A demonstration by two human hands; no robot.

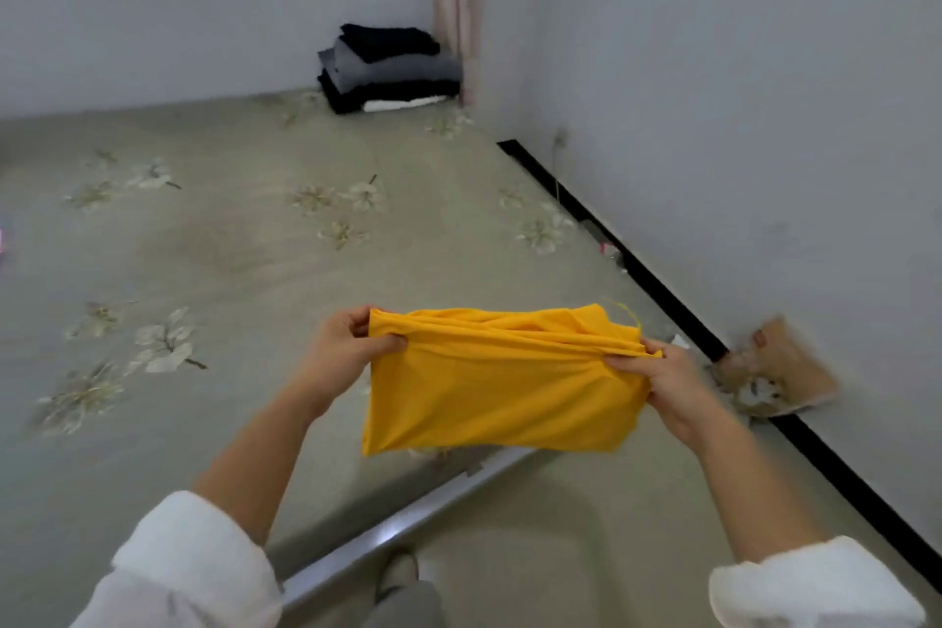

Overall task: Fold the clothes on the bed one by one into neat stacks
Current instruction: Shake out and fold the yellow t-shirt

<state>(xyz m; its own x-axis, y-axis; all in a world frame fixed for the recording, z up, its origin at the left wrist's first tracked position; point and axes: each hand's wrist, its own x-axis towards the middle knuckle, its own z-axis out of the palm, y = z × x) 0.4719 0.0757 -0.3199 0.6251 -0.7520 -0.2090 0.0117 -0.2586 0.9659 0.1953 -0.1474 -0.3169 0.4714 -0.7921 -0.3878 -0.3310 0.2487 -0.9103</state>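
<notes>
A folded yellow garment [502, 395] hangs in the air over the bed's near right corner. My left hand [349, 347] pinches its upper left corner and my right hand [657, 382] pinches its upper right corner, so the cloth is stretched between them. At the bed's far corner sits a stack of folded clothes [390, 69], black and grey pieces over a white one. The bed [229, 260] has a grey-green sheet with a flower print.
A metal rail [408, 520] runs along the bed's near edge. White walls close in the far and right sides, with a black skirting strip [657, 286] on the right. A crumpled brown paper bag [777, 370] lies on the floor by the wall. A curtain [459, 0] hangs in the corner.
</notes>
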